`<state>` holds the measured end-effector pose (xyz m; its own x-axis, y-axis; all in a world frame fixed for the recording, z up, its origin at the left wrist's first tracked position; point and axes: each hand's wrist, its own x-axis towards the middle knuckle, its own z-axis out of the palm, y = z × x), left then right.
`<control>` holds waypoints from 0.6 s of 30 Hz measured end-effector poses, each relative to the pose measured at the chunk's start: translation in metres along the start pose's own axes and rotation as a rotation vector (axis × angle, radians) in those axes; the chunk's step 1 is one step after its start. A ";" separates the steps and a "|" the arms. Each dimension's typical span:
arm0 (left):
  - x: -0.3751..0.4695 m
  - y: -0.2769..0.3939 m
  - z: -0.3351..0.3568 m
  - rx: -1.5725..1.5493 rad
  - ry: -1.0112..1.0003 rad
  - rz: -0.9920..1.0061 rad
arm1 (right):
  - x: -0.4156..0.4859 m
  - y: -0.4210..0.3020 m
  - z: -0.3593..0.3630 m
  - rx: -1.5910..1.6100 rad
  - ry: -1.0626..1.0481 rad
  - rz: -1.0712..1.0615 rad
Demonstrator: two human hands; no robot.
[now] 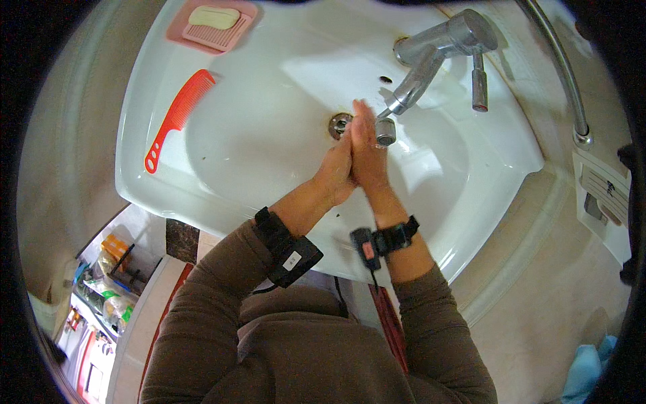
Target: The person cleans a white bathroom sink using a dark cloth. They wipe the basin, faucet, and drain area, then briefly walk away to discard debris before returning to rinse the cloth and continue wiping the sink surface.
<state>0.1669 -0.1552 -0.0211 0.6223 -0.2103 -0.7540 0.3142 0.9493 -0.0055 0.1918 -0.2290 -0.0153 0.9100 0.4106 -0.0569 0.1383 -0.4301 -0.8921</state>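
My left hand (335, 166) and my right hand (371, 156) are pressed palm to palm over the basin of a white ceramic washbasin (252, 151). Both are flat with extended, slightly blurred fingers, and I see nothing held between them. The inner palms are hidden. Right beside my right hand sits the round metal nozzle (386, 132) of a chrome mixer tap (424, 70); a little wetness shows at its rim, though a stream is hard to make out. Partly behind my fingers lies the metal drain (339, 126).
On the basin's left ledge rest a red comb (176, 108) and a pink soap dish (207, 48) holding a pale soap bar (214, 17). The tap's lever (479, 86) points toward me. A metal shower hose (560, 60) hangs at right. Black devices (295, 260) are strapped around my wrists.
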 end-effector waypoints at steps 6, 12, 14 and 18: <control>-0.004 0.010 0.000 0.388 -0.007 0.140 | -0.007 0.010 -0.024 -0.237 -0.359 0.136; -0.005 0.005 0.003 0.319 0.079 0.059 | -0.022 -0.002 -0.036 0.238 -0.434 0.312; -0.007 0.002 0.006 0.261 -0.009 0.070 | -0.022 -0.007 -0.036 0.317 -0.374 0.405; -0.011 0.000 0.012 0.172 0.006 0.000 | -0.021 -0.016 -0.030 0.362 -0.215 0.456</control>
<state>0.1683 -0.1556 -0.0048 0.6180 -0.2085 -0.7580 0.4324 0.8954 0.1062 0.1824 -0.2542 0.0137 0.7419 0.4191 -0.5233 -0.4213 -0.3157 -0.8502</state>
